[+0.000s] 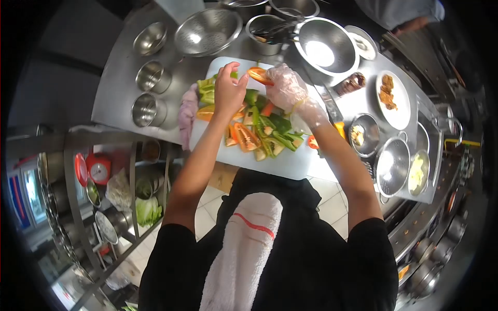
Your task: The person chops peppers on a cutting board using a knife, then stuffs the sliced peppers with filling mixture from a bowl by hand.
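Note:
My right hand (288, 88), in a clear plastic glove, grips a halved orange bell pepper (258, 75) above the far part of the white cutting board (228, 153). Bare, with fingers apart and curved, my left hand (231, 90) is just left of that pepper half; its thumb tip comes close to it. Below both hands lies a pile of cut green pepper pieces (280, 123) and orange pepper pieces (246, 136), some with seeds showing. A pink cloth (188, 111) hangs along the board's left edge. To the right rests a knife (331, 106) with a yellow handle.
Steel colanders (207, 32) and a large steel bowl (328, 47) stand behind the board. Several small steel cups (149, 110) are at the left. On the right are a plate of browned food (398, 98) and a bowl of garlic (364, 136). Another person's arm (412, 25) shows far right.

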{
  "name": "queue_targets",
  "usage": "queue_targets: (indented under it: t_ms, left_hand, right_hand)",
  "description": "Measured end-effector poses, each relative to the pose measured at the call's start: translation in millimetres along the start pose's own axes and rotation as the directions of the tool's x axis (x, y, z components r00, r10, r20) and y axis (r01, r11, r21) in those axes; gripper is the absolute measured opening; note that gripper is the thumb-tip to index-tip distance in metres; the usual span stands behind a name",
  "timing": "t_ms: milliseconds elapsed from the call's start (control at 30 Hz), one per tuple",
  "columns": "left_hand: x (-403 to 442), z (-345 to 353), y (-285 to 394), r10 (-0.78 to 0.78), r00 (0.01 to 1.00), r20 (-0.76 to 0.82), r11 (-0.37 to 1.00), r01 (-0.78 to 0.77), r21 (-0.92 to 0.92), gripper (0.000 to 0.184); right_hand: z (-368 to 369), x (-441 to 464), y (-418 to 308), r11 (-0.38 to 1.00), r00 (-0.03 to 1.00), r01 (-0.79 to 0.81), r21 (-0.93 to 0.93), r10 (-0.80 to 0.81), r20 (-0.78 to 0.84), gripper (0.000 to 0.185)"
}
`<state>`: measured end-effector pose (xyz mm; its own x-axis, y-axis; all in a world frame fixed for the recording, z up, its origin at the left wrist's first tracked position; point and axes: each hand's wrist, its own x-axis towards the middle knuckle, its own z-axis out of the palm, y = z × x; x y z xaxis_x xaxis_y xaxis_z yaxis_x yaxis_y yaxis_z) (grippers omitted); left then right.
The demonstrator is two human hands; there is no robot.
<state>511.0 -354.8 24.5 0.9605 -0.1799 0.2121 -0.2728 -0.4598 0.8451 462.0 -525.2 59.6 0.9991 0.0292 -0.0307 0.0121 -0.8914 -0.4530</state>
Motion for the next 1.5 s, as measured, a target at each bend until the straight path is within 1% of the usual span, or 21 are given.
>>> queue_targets:
  t_ms: [67, 100, 133, 200, 267, 333, 367, 433, 500, 567, 600, 667, 767, 900, 933, 1000, 1033, 1133, 1267, 1433, 1500]
  left_hand:
    - [1.8, 22.2, 20.7, -0.005, 0.995, 0.1, 0.995, 0.014, -0.097, 0.029]
    - [1.9, 33.1, 44.4, -0.1, 0.924, 0.369, 0.914, 0.231, -0.332, 0.029]
    - [-0.4, 49.7, 62.3, -0.113, 0.761, 0.639, 0.749, 0.488, -0.449, 0.029]
    - [-9.7, 98.4, 88.2, 0.001, 0.727, 0.686, 0.751, 0.453, -0.481, 0.023]
    - [-28.7, 140.0, 129.2, 0.019, 0.698, 0.716, 0.915, 0.277, -0.293, 0.019]
    - [-47.0, 192.3, 147.1, 0.093, 0.646, 0.758, 0.938, 0.198, -0.284, 0.018]
    - [-50.6, 227.8, 140.9, 0.255, 0.671, 0.696, 0.965, -0.129, -0.229, 0.018]
    - [-66.7, 266.6, 155.3, 0.2, 0.71, 0.675, 0.98, -0.149, -0.133, 0.016]
    - [-74.2, 286.1, 162.6, 0.139, 0.712, 0.688, 0.99, -0.105, -0.092, 0.015]
    - [-73.8, 297.0, 158.1, 0.026, 0.704, 0.71, 0.998, 0.021, -0.057, 0.014]
    - [-70.6, 298.0, 152.0, 0.02, 0.707, 0.707, 0.999, 0.018, -0.047, 0.014]
    - [-60.0, 287.4, 138.9, -0.145, 0.785, 0.602, 0.95, 0.28, -0.136, 0.016]
    - [-44.1, 253.2, 129.1, -0.098, 0.784, 0.612, 0.975, 0.198, -0.097, 0.018]
    - [-58.2, 211.6, 121.1, -0.053, 0.847, 0.529, 0.969, 0.171, -0.177, 0.018]
    - [-64.9, 202.4, 117.0, -0.054, 0.862, 0.504, 0.96, 0.183, -0.211, 0.018]
    - [-79.4, 184.8, 113.2, -0.104, 0.835, 0.54, 0.96, 0.226, -0.163, 0.018]
    - [-90.5, 176.7, 112.7, -0.112, 0.834, 0.541, 0.949, 0.251, -0.191, 0.018]
    - [-127.5, 146.5, 94.4, -0.066, 0.843, 0.534, 0.937, 0.236, -0.258, 0.019]
    - [-183.3, 108.1, 81.7, -0.264, 0.647, 0.715, 0.839, 0.52, -0.161, 0.019]
    - [-203.8, 88.2, 80.7, -0.262, 0.547, 0.796, 0.8, 0.584, -0.139, 0.017]
    - [-206.3, 80.8, 78.0, -0.234, 0.527, 0.817, 0.812, 0.568, -0.133, 0.016]
  right_hand:
    - [-23.5, -31.5, 12.6, 0.984, 0.948, 0.155, 0.087, -0.124, -0.292, 0.022]
    - [-29.8, -45.8, 31.5, 0.953, 0.898, 0.29, 0.082, -0.242, -0.368, 0.021]
    - [-45.1, -68.0, 38.2, 0.957, 0.912, 0.275, 0.094, -0.229, -0.341, 0.022]
    - [-62.0, -110.3, 69.1, 0.962, 0.922, 0.237, 0.136, -0.178, -0.344, 0.02]
    - [-59.0, -145.6, 107.6, 0.995, 0.952, 0.097, 0.018, -0.088, -0.293, 0.016]
    - [-42.8, -172.0, 156.7, 0.987, 0.911, 0.104, -0.122, -0.143, -0.386, 0.012]
    - [-48.9, -188.0, 165.1, 0.994, 0.928, -0.022, -0.108, -0.02, -0.372, 0.014]
    - [-42.2, -212.1, 181.1, 0.986, 0.926, -0.152, -0.074, 0.116, -0.359, 0.016]
    - [-21.8, -217.3, 201.7, 0.966, 0.774, -0.25, 0.058, 0.236, -0.587, 0.02]
    - [-11.5, -222.1, 209.3, 0.962, 0.681, -0.174, 0.208, 0.271, -0.681, 0.022]
    - [-9.8, -223.5, 209.1, 0.939, 0.575, -0.088, 0.333, 0.321, -0.753, 0.024]
    - [-17.8, -227.0, 209.8, 0.944, 0.592, -0.12, 0.308, 0.317, -0.741, 0.027]
    - [-32.3, -231.4, 215.5, 0.926, 0.726, -0.254, 0.28, 0.373, -0.577, 0.03]
    - [-49.0, -212.1, 228.9, 0.946, 0.652, -0.321, -0.052, 0.181, -0.736, 0.03]
    - [-48.1, -209.1, 234.2, 0.948, 0.659, -0.315, -0.053, 0.178, -0.731, 0.03]
    - [-44.6, -201.4, 249.3, 0.872, 0.781, -0.485, 0.069, 0.468, -0.414, 0.032]
    - [-7.7, -201.7, 276.2, 0.87, 0.69, -0.341, 0.357, 0.489, -0.533, 0.032]
    - [-26.8, -205.3, 246.4, 0.886, 0.774, -0.433, 0.168, 0.461, -0.434, 0.029]
    - [-14.2, -211.7, 229.0, 0.885, 0.801, -0.456, 0.094, 0.455, -0.389, 0.026]
    - [-13.2, -224.2, 234.3, 0.898, 0.801, -0.42, 0.13, 0.434, -0.411, 0.03]
    - [-34.0, -226.7, 222.4, 0.897, 0.785, -0.442, 0.022, 0.399, -0.474, 0.027]
